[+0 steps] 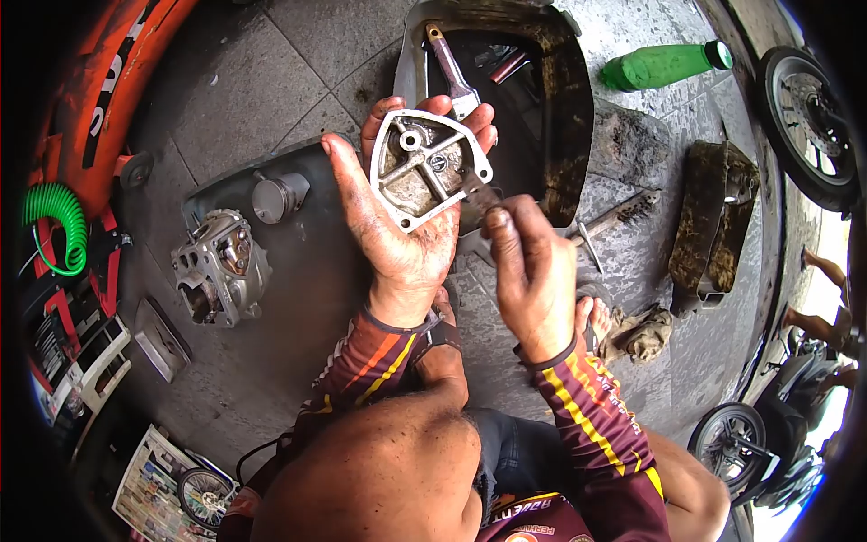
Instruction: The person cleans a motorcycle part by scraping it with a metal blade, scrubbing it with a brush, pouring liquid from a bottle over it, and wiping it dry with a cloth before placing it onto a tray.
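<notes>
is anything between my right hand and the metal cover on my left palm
Only the small dark tool that your right hand holds, at the image-right edge of the metal cover. Nothing else visible stands between them.

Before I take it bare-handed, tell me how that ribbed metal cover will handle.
The ribbed metal cover is likely stiff, given its cross ribs. It may be slippery: its recess looks wet. Its angular outline suggests little rolling.
</notes>
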